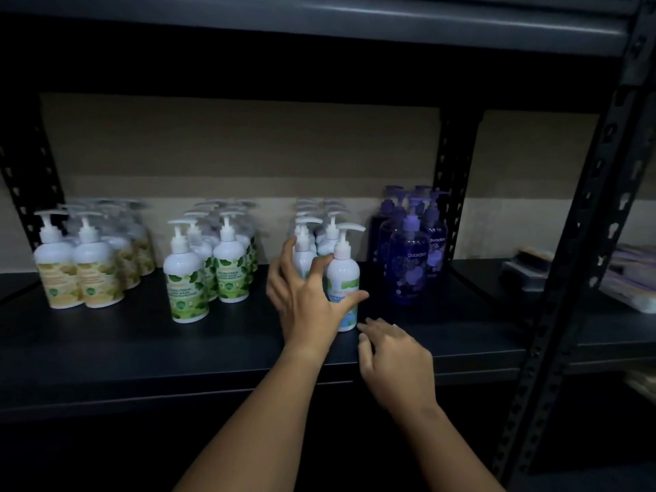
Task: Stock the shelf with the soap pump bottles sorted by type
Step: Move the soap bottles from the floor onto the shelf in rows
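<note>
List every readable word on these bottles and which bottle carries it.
"guardian": front purple bottle, and again on the purple bottle right of it.
"ANTIBAC…", cut off by the left hand: blue-label bottle.
"ANTIBACTERIAL", lines below blurred: green-label bottles.
Yellow-label bottles: too blurred.

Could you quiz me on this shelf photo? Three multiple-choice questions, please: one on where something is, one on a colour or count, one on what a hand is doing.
1. Where do the purple bottles stand on the shelf?
A. far left
B. rightmost group
C. between yellow and green

2. How many label types are grouped?
A. two
B. four
C. six

3. What is the left hand doing?
A. holding a blue-label bottle
B. hanging idle
C. lifting a purple bottle

Answers: 1 B, they are the group nearest the right post. 2 B, yellow, green, blue and purple groups show. 3 A, thumb and fingers wrap the front bottle.
</note>
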`<state>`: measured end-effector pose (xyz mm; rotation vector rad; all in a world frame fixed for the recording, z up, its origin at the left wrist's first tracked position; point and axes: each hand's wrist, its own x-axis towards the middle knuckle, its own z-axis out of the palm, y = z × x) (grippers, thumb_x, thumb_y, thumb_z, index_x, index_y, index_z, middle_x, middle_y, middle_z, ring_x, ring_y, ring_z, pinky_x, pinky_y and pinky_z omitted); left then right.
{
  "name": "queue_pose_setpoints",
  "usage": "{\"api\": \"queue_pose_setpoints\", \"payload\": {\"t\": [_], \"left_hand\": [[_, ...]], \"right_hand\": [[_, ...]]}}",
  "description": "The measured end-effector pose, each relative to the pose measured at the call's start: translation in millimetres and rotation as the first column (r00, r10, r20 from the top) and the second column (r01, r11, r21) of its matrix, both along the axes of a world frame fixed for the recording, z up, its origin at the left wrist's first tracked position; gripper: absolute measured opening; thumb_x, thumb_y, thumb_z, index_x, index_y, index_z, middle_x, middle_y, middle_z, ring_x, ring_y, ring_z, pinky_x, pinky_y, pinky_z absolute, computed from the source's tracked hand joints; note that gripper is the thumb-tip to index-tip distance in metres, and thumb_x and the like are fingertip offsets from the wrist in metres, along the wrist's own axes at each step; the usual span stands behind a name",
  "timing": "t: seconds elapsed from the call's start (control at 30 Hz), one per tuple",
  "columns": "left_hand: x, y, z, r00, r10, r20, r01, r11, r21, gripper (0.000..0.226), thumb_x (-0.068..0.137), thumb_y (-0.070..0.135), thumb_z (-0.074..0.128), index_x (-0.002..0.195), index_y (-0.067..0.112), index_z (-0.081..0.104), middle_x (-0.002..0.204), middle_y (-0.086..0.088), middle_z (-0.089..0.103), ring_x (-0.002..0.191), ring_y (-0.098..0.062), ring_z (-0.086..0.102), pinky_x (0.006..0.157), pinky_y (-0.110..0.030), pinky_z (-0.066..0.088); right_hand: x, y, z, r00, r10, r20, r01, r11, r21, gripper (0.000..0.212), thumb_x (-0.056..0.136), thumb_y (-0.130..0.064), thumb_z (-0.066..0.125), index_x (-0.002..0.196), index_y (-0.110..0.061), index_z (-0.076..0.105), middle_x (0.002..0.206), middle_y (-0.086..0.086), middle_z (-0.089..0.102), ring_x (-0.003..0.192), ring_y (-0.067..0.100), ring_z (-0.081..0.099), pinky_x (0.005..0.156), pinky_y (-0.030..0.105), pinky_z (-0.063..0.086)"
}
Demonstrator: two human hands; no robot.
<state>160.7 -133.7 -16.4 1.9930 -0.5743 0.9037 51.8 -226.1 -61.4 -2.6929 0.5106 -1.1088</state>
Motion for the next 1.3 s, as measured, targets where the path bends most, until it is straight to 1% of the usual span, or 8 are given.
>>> {"api": "queue_pose_setpoints", "payload": {"t": [0.1,0.2,0.27,0.4,0.57,0.77,1.13,1.3], "left_hand": [[6.8,-6.7,-1.5,0.999,0.04,0.029,-0.04,0.999,0.004,0.075,0.057,0.074,0.085,0.117,0.033,0.069,0.164,-0.002,0.017,0.144,-0.032,0.019,0.115,-0.06,0.028],[13.5,-11.3,-3.5,0.995,0.059,0.079,-0.06,0.998,0.001,0.075,0.057,0.071,0.087,0.116,0.029,0.069,0.163,-0.007,0.02,0.144,-0.034,0.021,0.113,-0.061,0.03],[17.5,-13.3,-4.6,0.993,0.069,0.097,-0.07,0.998,0.003,0.075,0.057,0.071,0.087,0.115,0.028,0.069,0.163,-0.006,0.019,0.144,-0.035,0.022,0.113,-0.062,0.03],[23.6,-16.0,-6.1,0.992,0.078,0.095,-0.079,0.997,0.003,0.073,0.059,0.07,0.087,0.114,0.026,0.067,0.163,-0.013,0.022,0.146,-0.037,0.021,0.114,-0.062,0.028],[29.4,-17.4,-8.7,0.992,0.077,0.099,-0.074,0.997,-0.036,0.073,0.06,0.069,0.087,0.115,0.025,0.067,0.163,-0.019,0.023,0.148,-0.04,0.02,0.112,-0.063,0.028],[32.7,-19.6,-8.7,0.995,0.051,0.089,-0.047,0.998,-0.042,0.071,0.06,0.068,0.088,0.112,0.026,0.064,0.165,-0.017,0.02,0.149,-0.046,0.02,0.111,-0.065,0.031],[38.6,-23.5,-6.6,0.997,0.075,0.002,-0.075,0.997,0.012,0.073,0.063,0.072,0.084,0.118,0.028,0.062,0.165,-0.012,0.017,0.15,-0.04,0.018,0.112,-0.062,0.032],[38.0,-22.7,-3.0,0.998,0.036,-0.056,-0.035,0.999,0.017,0.073,0.063,0.073,0.083,0.118,0.03,0.06,0.165,-0.006,0.012,0.15,-0.035,0.015,0.113,-0.059,0.032]], "right_hand": [[1.0,-0.8,-2.2,1.0,-0.008,0.027,0.009,0.999,-0.035,0.021,0.083,-0.026,0.066,0.097,-0.025,0.081,0.105,-0.008,0.078,0.1,0.013,0.074,0.083,0.03,0.06],[1.1,-2.2,-3.8,1.0,-0.008,0.03,0.009,0.999,-0.049,0.024,0.083,-0.028,0.063,0.098,-0.026,0.082,0.105,-0.009,0.078,0.102,0.011,0.074,0.086,0.028,0.058],[1.3,-3.0,-4.6,1.0,0.001,0.029,0.0,0.999,-0.039,0.025,0.084,-0.029,0.062,0.1,-0.026,0.082,0.107,-0.009,0.078,0.104,0.011,0.073,0.088,0.028,0.058],[1.7,-3.8,-5.9,0.999,0.004,0.048,-0.002,0.999,-0.032,0.025,0.083,-0.03,0.062,0.097,-0.027,0.082,0.104,-0.01,0.078,0.102,0.01,0.074,0.087,0.027,0.058],[1.7,-4.0,-6.8,0.998,0.009,0.062,-0.006,0.999,-0.04,0.026,0.083,-0.031,0.062,0.098,-0.028,0.082,0.105,-0.011,0.078,0.102,0.008,0.074,0.088,0.025,0.057],[1.4,-3.6,-6.4,0.998,0.008,0.056,-0.005,0.999,-0.044,0.027,0.085,-0.031,0.061,0.1,-0.028,0.082,0.107,-0.01,0.078,0.103,0.008,0.073,0.09,0.024,0.055],[2.4,-4.2,-7.2,0.998,0.005,0.063,-0.003,0.999,-0.035,0.026,0.084,-0.031,0.061,0.099,-0.028,0.082,0.107,-0.01,0.078,0.103,0.009,0.073,0.089,0.026,0.057],[1.0,-4.0,-5.7,0.999,0.002,0.034,-0.001,1.0,-0.029,0.029,0.087,-0.033,0.058,0.103,-0.029,0.081,0.11,-0.012,0.077,0.107,0.008,0.072,0.092,0.025,0.055]]}}
